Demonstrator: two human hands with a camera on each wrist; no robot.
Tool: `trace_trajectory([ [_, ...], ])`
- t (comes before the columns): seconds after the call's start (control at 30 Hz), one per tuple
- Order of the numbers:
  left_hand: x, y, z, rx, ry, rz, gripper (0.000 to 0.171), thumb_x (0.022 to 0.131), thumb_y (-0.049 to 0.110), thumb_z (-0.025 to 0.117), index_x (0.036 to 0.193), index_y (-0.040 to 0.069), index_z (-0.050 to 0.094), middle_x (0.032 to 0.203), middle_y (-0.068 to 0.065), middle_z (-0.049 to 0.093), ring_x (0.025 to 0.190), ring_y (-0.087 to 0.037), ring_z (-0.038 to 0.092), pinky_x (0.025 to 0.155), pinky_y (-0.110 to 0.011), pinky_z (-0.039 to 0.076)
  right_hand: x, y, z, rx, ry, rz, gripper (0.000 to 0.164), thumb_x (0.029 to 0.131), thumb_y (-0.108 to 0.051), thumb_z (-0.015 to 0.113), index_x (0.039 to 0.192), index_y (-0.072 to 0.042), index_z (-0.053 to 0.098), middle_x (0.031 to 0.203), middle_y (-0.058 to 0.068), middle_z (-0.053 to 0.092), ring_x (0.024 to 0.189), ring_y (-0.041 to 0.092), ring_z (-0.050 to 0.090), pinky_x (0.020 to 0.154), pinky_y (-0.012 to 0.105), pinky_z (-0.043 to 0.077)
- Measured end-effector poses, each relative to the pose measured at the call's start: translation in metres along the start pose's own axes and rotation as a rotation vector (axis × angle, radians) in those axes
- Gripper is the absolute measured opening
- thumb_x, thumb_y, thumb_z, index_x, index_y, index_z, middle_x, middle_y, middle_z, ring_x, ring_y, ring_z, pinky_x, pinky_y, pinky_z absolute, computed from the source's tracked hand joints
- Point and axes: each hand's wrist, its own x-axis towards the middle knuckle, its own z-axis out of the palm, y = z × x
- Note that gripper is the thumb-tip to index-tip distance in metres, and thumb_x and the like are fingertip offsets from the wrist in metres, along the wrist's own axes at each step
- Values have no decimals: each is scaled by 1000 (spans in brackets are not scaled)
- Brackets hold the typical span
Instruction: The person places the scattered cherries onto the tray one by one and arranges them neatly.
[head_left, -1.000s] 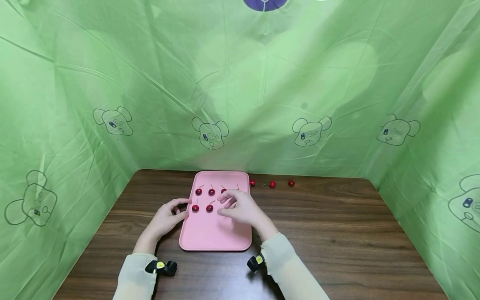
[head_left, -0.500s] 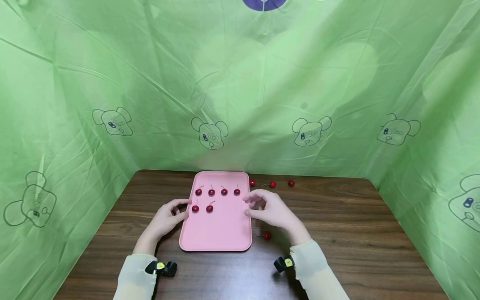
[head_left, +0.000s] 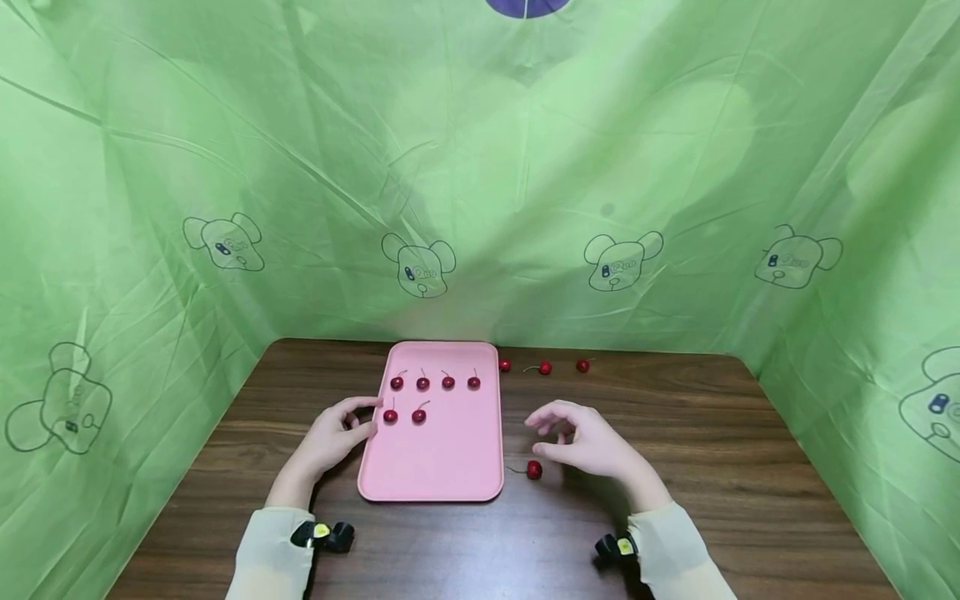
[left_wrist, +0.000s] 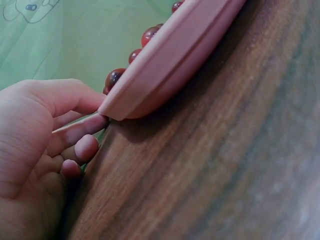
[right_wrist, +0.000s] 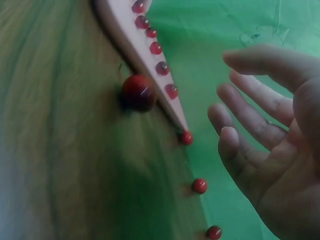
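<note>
A pink tray (head_left: 435,467) lies on the table with a row of several dark red cherries (head_left: 423,383) and, nearer, two more cherries (head_left: 391,416). At the tray's left edge, my left hand (head_left: 330,437) touches the rim with thumb and index fingertips, which stand apart along it; the left wrist view shows this contact at the rim (left_wrist: 117,107). My right hand (head_left: 588,442) hovers over the table right of the tray, fingers loosely bent and holding nothing. A loose cherry (head_left: 534,470) with its stem lies just below its thumb, also large in the right wrist view.
Behind, along the table's far edge, three cherries (head_left: 545,367) lie to the right of the tray. Green cloth (head_left: 525,283) with printed mouse faces hangs around the brown wooden table (head_left: 675,467). Each wrist wears a black camera (head_left: 341,537).
My right hand has moved from over the tray rightwards to above the table, uncovering the back-row cherries and the loose cherry. The left hand has stayed at the tray's edge.
</note>
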Motion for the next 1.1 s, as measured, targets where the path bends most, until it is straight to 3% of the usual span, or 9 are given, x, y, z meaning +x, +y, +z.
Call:
trace_trajectory([
  [0.37,2,2,1,-6,-8,14,42,98,14,82,140,13,74,87,-4,61,81,-18,55,70,-29,45,-13,26,-3,51,-91,-16,43,92,-6,85,133,0,72,119,20,75,102,41,70,72,29,57],
  [0.83,-3,1,-1,-20,-8,13,43,97,14,82,140,13,74,92,-5,63,83,-17,55,71,-29,46,-17,38,7,102,-179,27,43,92,-7,84,133,-6,73,119,12,77,105,37,70,77,26,54],
  [1.1,-2,1,-1,-9,-7,26,42,98,11,81,139,11,74,93,-4,64,82,-18,56,70,-29,46,-16,41,10,113,-202,39,45,92,-8,85,136,-7,74,113,12,77,96,35,67,70,24,50],
])
